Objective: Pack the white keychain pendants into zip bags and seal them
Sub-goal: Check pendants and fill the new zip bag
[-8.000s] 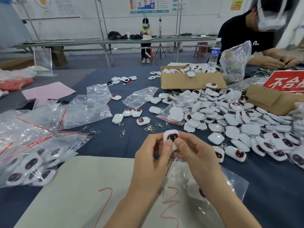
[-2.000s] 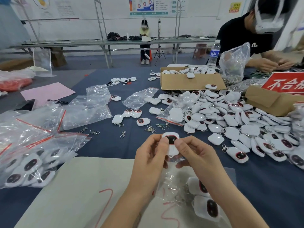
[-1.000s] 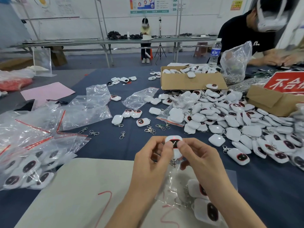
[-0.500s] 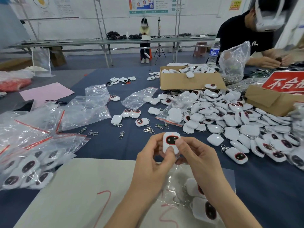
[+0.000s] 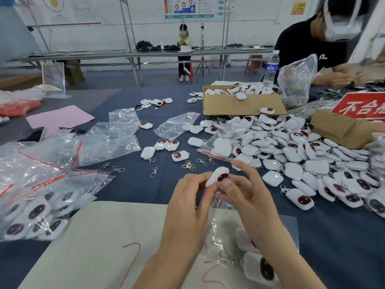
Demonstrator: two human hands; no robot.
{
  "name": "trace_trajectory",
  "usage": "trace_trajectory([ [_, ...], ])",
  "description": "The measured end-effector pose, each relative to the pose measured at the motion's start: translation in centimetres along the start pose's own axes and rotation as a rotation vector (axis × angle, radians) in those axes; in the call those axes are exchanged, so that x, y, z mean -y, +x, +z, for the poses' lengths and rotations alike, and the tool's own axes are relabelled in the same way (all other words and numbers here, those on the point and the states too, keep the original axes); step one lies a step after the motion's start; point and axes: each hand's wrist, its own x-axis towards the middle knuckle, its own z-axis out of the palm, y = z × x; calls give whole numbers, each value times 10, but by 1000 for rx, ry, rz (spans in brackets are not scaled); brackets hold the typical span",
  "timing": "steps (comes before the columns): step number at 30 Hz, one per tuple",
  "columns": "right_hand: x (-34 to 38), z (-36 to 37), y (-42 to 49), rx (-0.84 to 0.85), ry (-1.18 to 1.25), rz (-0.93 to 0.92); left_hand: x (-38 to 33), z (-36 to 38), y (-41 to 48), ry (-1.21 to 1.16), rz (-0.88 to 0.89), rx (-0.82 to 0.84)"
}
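As the left hand (image 5: 187,207) and right hand (image 5: 248,197) both hold a pinching grip on one pendant (image 5: 217,176) above the zip bag (image 5: 221,223) on the near tabletop (image 5: 135,188), filling seems underway; next it needs lowering into the bag's mouth.

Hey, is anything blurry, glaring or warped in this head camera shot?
Head view: the right hand and the white pendant between it and the left hand are motion-smeared; the zip bags at left throw white glare; the frame posts lean from wide-angle distortion; lighting even, shadows faint.

White pendant (image 5: 217,176) above zip bag (image 5: 227,230)
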Motion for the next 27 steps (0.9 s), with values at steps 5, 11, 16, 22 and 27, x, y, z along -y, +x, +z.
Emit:
trace_trajectory([
  [5, -1, 0, -3, 41, -120, -107, 5, -4, 2, 198, 194, -55],
  [11, -2, -5, -1, 64, -48, -109, 4, -4, 3, 150, 195, -73],
  [16, -3, -6, -1, 97, 40, -46, -2, -2, 2, -140, -5, -14],
  [22, -7, -5, 2, 184, 157, 15, -7, -3, 5, -459, -389, 76],
  [27, -8, -6, 4, 149, 167, 39, -9, -8, 8, -457, -348, 29],
])
